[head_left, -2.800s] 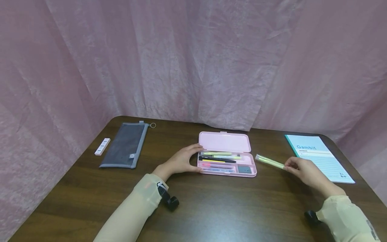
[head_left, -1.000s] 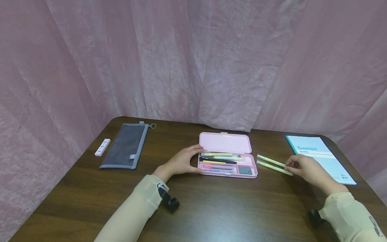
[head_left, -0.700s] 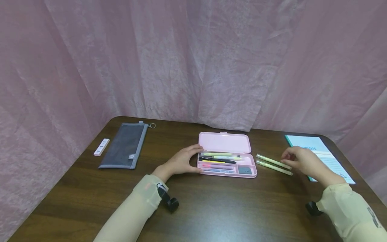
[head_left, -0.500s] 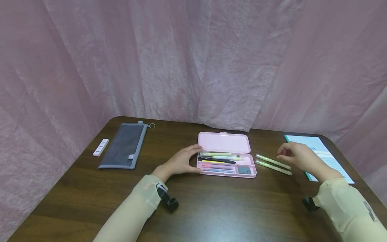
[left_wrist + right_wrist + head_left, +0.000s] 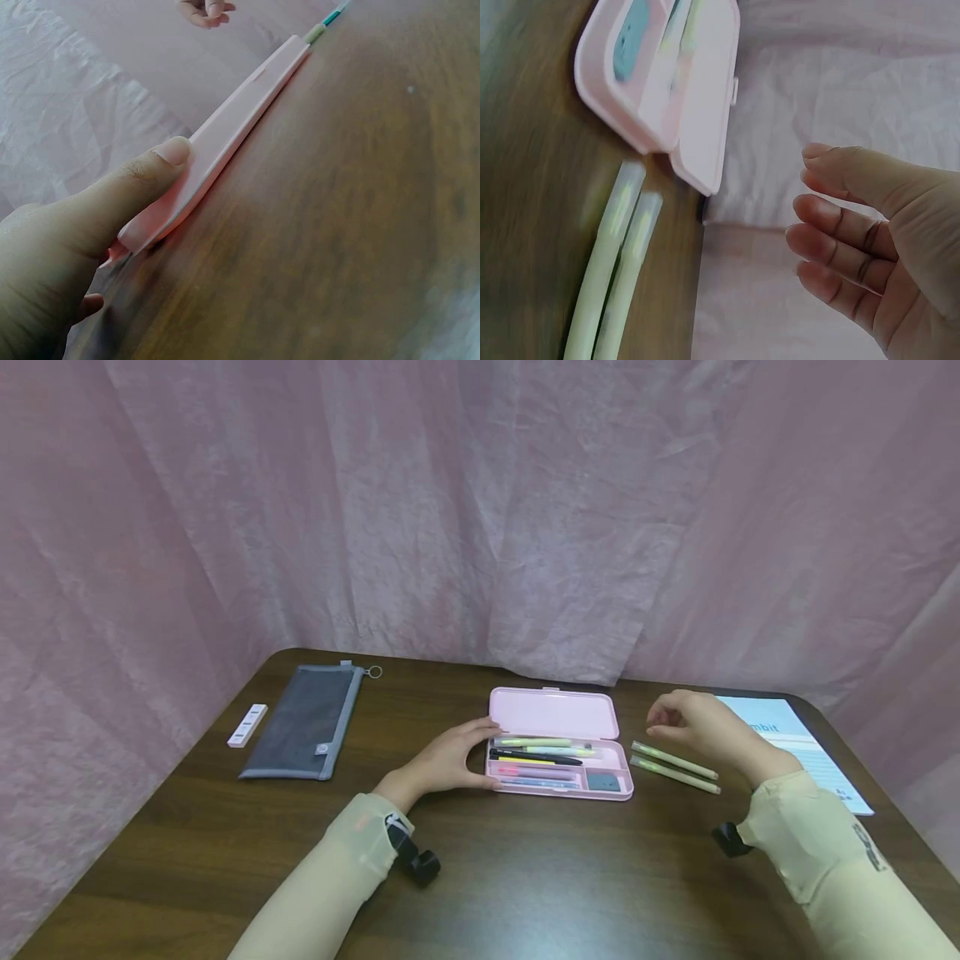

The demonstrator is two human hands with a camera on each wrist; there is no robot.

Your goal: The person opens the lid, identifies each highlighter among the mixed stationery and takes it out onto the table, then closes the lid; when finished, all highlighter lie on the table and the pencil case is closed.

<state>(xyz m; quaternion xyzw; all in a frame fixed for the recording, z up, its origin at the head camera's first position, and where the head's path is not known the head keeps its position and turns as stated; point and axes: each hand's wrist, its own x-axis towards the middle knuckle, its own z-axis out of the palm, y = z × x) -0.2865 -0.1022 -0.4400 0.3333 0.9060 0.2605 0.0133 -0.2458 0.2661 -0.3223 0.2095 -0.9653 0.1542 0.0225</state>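
An open pink pencil case (image 5: 553,712) lies on the table, lid tilted back. My left hand (image 5: 442,762) grips its left end, and the left wrist view has the thumb (image 5: 161,161) on the case's front wall. Inside are several pens and pencils, among them a black pencil (image 5: 543,757), plus a grey-blue eraser (image 5: 603,782) in a small compartment. Two pale green capped pens (image 5: 674,775) lie side by side to the right of the case. Above and beyond them hovers my right hand (image 5: 701,727), fingers loosely curled and holding nothing, as the right wrist view confirms.
At the left lie a grey mesh zip pouch (image 5: 306,722) with a ring and a small white-and-pink strip (image 5: 247,726). A notebook (image 5: 813,752) is at the right, partly behind the right arm. A pink curtain (image 5: 480,510) hangs behind the table (image 5: 525,877).
My right hand has set down the pale green pens, let go and moved up and left toward the case. My left hand stays on the case's left end.
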